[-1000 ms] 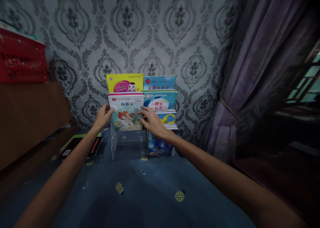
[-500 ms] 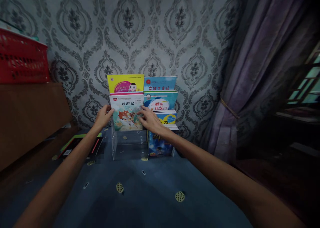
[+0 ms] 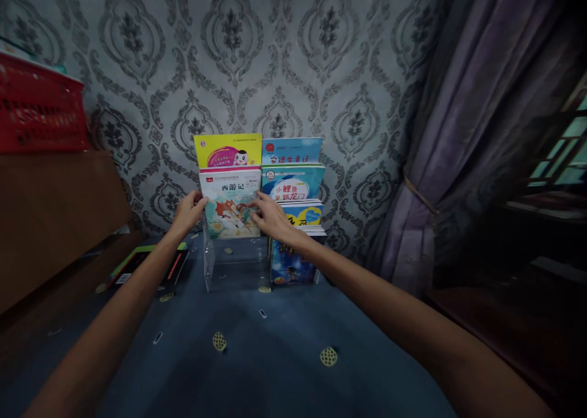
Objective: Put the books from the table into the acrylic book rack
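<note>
A picture book [image 3: 232, 207] with a white and teal cover stands in the left column of a clear plastic book rack [image 3: 208, 265]. Its left edge is pinched by my left hand [image 3: 187, 212], the thumb on the front. At the right edge, my right hand [image 3: 270, 215] grips the same book, fingertips on the cover. Behind it rises a yellow book [image 3: 228, 149]. The right column holds a light blue book [image 3: 293, 149], a teal book [image 3: 296, 183], a blue and yellow book [image 3: 312, 214] and a dark blue book [image 3: 293, 262], partly behind my right hand and forearm.
The rack stands on a dark blue patterned cloth [image 3: 275, 357] against a papered wall [image 3: 279, 51]. Black and green books [image 3: 177, 268] lie flat on the left. A red basket [image 3: 41, 112] sits on a brown box [image 3: 64, 204]. A purple curtain [image 3: 426, 161] hangs at right.
The view has shifted very slightly. Both hands keep their places at the sides of the white and teal picture book, which shows no clear movement in the rack.
</note>
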`<state>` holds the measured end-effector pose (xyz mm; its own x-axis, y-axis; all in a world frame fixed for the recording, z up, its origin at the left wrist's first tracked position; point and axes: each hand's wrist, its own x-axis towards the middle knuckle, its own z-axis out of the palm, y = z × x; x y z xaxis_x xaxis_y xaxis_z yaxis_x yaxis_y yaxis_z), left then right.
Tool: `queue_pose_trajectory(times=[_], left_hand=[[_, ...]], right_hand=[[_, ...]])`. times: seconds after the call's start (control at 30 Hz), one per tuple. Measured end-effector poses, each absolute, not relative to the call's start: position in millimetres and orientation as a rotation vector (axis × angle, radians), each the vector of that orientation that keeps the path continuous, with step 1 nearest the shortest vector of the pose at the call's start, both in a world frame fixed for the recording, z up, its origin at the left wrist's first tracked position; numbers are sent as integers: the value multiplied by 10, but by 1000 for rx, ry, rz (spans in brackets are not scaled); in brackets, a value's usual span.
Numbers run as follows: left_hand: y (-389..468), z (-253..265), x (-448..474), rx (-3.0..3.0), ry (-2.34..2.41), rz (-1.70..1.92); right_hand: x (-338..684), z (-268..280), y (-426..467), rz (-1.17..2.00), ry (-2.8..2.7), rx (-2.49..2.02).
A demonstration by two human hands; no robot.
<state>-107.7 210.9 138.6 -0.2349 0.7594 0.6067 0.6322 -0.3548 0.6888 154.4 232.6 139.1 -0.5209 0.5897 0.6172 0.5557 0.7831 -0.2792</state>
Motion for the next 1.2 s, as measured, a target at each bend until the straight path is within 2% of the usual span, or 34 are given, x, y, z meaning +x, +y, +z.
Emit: queue_pose_trajectory(times=[0.43,0.73,0.87,0.97,1.1,1.2], left_hand=[[2138,1370,-1058,1877,1784,1659],[2121,1413,-987,1886,2055,1554],[2003,1450,-794,1862,2229,1792],[1891,1549,-587,2184,2259,1976],[1843,1747,-312,2841,2182,1546],[1907,1843,-191,3016,2188,1235]], right_hand=[[1469,1415,2176,4,-2293,-940],[1521,1433,2181,0,-2316,-979],[1531,1426,2207,3,-2305,-927],[1545,1427,2218,3,-2305,-917],[1554,1416,2229,-3,-2300,-905],[1558,1393,2248,-15,-2298,-887]])
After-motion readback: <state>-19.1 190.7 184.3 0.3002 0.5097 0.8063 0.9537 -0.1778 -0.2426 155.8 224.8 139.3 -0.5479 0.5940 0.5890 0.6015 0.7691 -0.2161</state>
